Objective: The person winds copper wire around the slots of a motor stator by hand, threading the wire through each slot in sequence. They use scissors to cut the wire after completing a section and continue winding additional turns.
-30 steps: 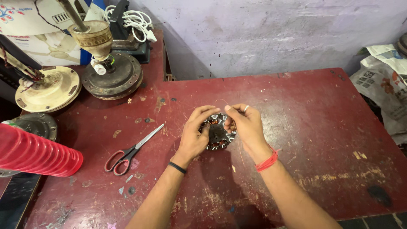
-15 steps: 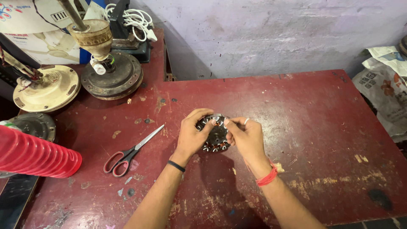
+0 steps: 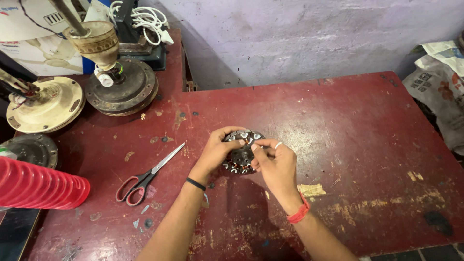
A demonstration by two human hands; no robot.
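1. Since the earlier frames, both hands have kept their place on the round metal stator (image 3: 240,151) while the view has drifted slightly; the scissors (image 3: 146,177) have not shifted.
2. Nearest, the left hand (image 3: 216,151) curls around the stator's left edge, steadying it on the bench (image 3: 348,145), likely so it cannot turn.
3. Just beside it, the right hand (image 3: 274,162) pinches at the upper rim with thumb and forefinger, as if working something fine into a slot; what it pinches is too small to tell.
4. The stator is a toothed ring of dull steel, lying flat at the bench's middle.
5. Left of it, red-handled scissors lie shut on worn, chipped red paint.
6. At the left edge sits a ribbed red plastic roll (image 3: 36,186).
7. Farther back stand a cream fan motor housing (image 3: 46,104), a grimy dark fan motor (image 3: 121,87), and a coiled white cord (image 3: 145,19).
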